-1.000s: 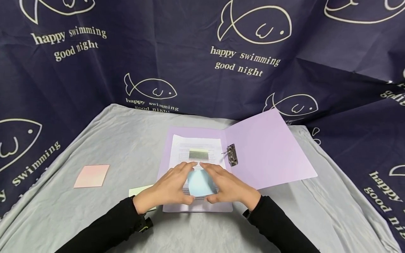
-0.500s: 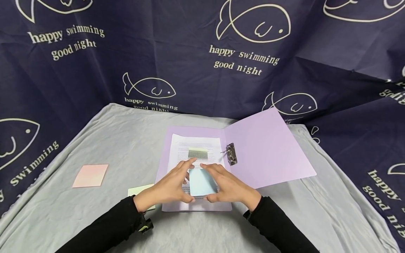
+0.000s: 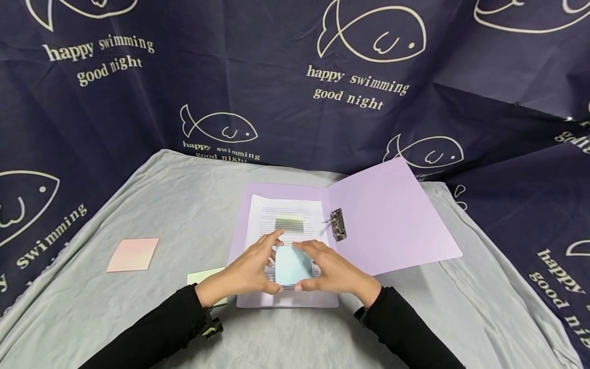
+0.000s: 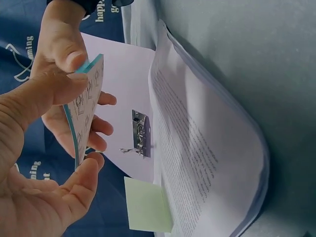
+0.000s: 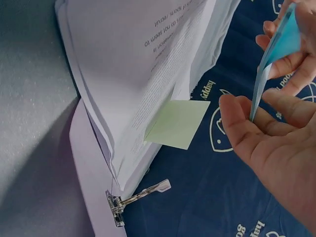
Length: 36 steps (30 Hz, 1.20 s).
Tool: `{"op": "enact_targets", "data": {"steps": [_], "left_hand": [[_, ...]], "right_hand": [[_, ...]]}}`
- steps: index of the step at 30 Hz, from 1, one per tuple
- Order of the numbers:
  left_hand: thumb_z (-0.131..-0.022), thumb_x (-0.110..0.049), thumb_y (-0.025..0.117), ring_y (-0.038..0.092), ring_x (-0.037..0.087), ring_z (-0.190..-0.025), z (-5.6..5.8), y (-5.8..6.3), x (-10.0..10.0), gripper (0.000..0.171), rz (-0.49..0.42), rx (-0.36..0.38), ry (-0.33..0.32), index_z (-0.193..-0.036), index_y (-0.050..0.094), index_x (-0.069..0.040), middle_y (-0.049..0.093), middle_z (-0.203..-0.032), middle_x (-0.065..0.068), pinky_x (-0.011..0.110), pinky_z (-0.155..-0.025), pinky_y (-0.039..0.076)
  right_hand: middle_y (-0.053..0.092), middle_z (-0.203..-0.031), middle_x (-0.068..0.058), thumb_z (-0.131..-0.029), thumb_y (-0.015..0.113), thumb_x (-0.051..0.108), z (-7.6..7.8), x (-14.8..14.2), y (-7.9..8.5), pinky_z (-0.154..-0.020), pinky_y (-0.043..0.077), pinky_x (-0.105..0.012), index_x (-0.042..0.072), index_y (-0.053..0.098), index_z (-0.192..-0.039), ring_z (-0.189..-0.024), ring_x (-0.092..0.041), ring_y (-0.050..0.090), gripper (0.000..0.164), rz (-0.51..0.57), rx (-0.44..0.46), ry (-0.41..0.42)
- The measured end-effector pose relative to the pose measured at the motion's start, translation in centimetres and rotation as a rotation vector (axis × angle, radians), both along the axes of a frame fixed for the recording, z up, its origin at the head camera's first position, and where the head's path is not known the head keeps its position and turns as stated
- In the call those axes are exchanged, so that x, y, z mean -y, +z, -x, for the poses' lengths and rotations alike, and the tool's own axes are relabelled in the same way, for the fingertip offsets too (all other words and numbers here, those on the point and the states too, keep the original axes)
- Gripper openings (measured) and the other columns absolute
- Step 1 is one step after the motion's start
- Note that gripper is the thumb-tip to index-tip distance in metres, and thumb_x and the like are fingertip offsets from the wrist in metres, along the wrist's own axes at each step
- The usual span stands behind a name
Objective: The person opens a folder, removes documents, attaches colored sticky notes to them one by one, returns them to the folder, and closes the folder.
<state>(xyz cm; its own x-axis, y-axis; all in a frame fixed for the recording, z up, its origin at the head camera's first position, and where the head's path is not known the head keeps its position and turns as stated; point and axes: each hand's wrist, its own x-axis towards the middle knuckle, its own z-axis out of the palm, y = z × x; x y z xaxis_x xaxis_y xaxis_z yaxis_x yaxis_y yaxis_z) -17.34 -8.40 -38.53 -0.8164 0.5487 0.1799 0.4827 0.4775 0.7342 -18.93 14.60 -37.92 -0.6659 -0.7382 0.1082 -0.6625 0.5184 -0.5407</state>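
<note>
Above the paper in the folder, both hands hold a light blue sticky note pad (image 3: pixel 293 265). My left hand (image 3: pixel 244 269) grips its left side; in the left wrist view its thumb lies at the upper part and its fingertips at the lower end, with a printed pattern on the pad's back (image 4: pixel 88 101). At the right side, my right hand (image 3: pixel 338 269) pinches the pad between thumb and fingers. Viewed from the right wrist, a bright blue sheet (image 5: pixel 292 42) bends away from the pad's edge. A green sticky note (image 4: pixel 147 203) stands up from the printed paper (image 3: pixel 262 210).
A purple folder (image 3: pixel 392 220) lies spread open, with a metal clip (image 3: pixel 338 224) near its spine. A pink sticky note pad (image 3: pixel 132 254) lies to the left on the grey cloth (image 3: pixel 184 205). A green pad (image 3: pixel 203 277) is partly under my left forearm.
My left fingers have shifted along the blue pad's left side, showing more fingers behind it. My right thumb has slid slightly left along the lower edge. The folder and other pads stay put.
</note>
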Motion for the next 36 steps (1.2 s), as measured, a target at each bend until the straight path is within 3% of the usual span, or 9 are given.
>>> {"op": "enact_targets", "data": {"steps": [5,9,13,21,24,27,31,33,36], "left_hand": [[-0.056,-0.008,0.086,0.054,0.017,-0.089,0.0,0.0,0.0,0.111,-0.01,0.015,-0.002,-0.144,0.019,-0.003,0.045,-0.126,0.016,0.029,-0.07,0.047],[-0.056,-0.007,0.087,0.054,0.016,-0.089,0.0,-0.1,0.0,0.111,0.002,0.015,0.011,-0.144,0.02,-0.003,0.046,-0.126,0.015,0.029,-0.07,0.047],[-0.055,-0.006,0.087,0.053,0.015,-0.09,-0.1,-0.3,0.1,0.111,0.01,0.029,0.021,-0.144,0.021,-0.002,0.046,-0.124,0.011,0.029,-0.071,0.047],[-0.056,-0.017,0.09,0.053,0.014,-0.08,0.0,-0.8,0.4,0.116,-0.044,0.103,-0.005,-0.146,0.018,-0.003,0.043,-0.127,0.011,0.027,-0.066,0.047],[-0.067,-0.019,0.085,0.054,0.013,-0.079,0.2,-1.2,0.6,0.101,-0.095,0.094,-0.012,-0.145,0.022,-0.004,0.045,-0.126,0.013,0.026,-0.065,0.048],[-0.079,-0.006,0.073,0.056,0.012,-0.076,0.4,-1.5,0.7,0.077,-0.145,0.055,-0.01,-0.142,0.028,-0.004,0.049,-0.121,0.015,0.026,-0.064,0.049],[-0.08,0.01,0.063,0.056,0.01,-0.074,0.6,-1.7,0.8,0.066,-0.171,0.031,0.024,-0.138,0.035,-0.004,0.051,-0.108,0.01,0.026,-0.063,0.049],[-0.08,0.012,0.061,0.055,0.011,-0.073,0.7,-1.7,0.9,0.059,-0.176,0.045,0.045,-0.133,0.04,-0.003,0.051,-0.1,0.007,0.026,-0.063,0.048],[-0.081,0.01,0.06,0.053,0.012,-0.071,0.7,-1.7,1.1,0.046,-0.168,0.07,0.065,-0.124,0.05,-0.003,0.049,-0.092,0.003,0.026,-0.062,0.046]], "right_hand": [[0.047,-0.132,-0.017,-0.089,0.063,0.032,0.1,-0.2,0.0,-0.092,0.039,-0.046,0.006,0.058,-0.12,-0.123,-0.028,0.041,0.041,0.048,-0.002,0.039],[0.051,-0.126,-0.019,-0.096,0.053,0.021,0.2,-0.2,-0.2,-0.081,0.046,-0.04,0.008,0.066,-0.096,-0.115,-0.029,0.05,0.018,0.1,-0.027,0.043],[0.056,-0.12,-0.018,-0.097,0.05,0.015,0.3,0.0,-0.4,-0.072,0.048,-0.034,0.009,0.057,-0.081,-0.104,-0.027,0.056,0.018,0.18,0.002,-0.022],[0.061,-0.098,-0.01,-0.098,0.047,0.012,0.4,0.7,-0.6,-0.088,0.042,-0.043,0.007,0.05,-0.077,-0.108,-0.029,0.054,0.022,0.31,0.158,-0.2],[0.058,-0.088,-0.006,-0.097,0.048,0.01,0.4,0.9,-0.8,-0.086,0.043,-0.042,0.005,0.052,-0.078,-0.104,-0.028,0.055,0.02,0.324,0.155,-0.206],[0.059,-0.085,-0.005,-0.096,0.051,0.008,0.4,1.0,-0.9,-0.077,0.046,-0.037,0.003,0.058,-0.081,-0.092,-0.025,0.056,0.017,0.333,0.151,-0.214],[0.063,-0.095,-0.009,-0.093,0.055,0.008,0.3,0.9,-0.8,-0.072,0.049,-0.031,0.003,0.064,-0.081,-0.089,-0.023,0.058,0.016,0.349,0.143,-0.238],[0.064,-0.099,-0.009,-0.091,0.059,0.009,0.3,0.9,-0.6,-0.073,0.049,-0.03,0.004,0.066,-0.08,-0.091,-0.022,0.058,0.014,0.344,0.092,-0.251],[0.063,-0.09,-0.003,-0.088,0.062,0.008,0.3,0.8,-0.4,-0.067,0.047,-0.027,0.005,0.068,-0.08,-0.081,-0.016,0.057,0.01,0.317,-0.001,-0.255]]}}
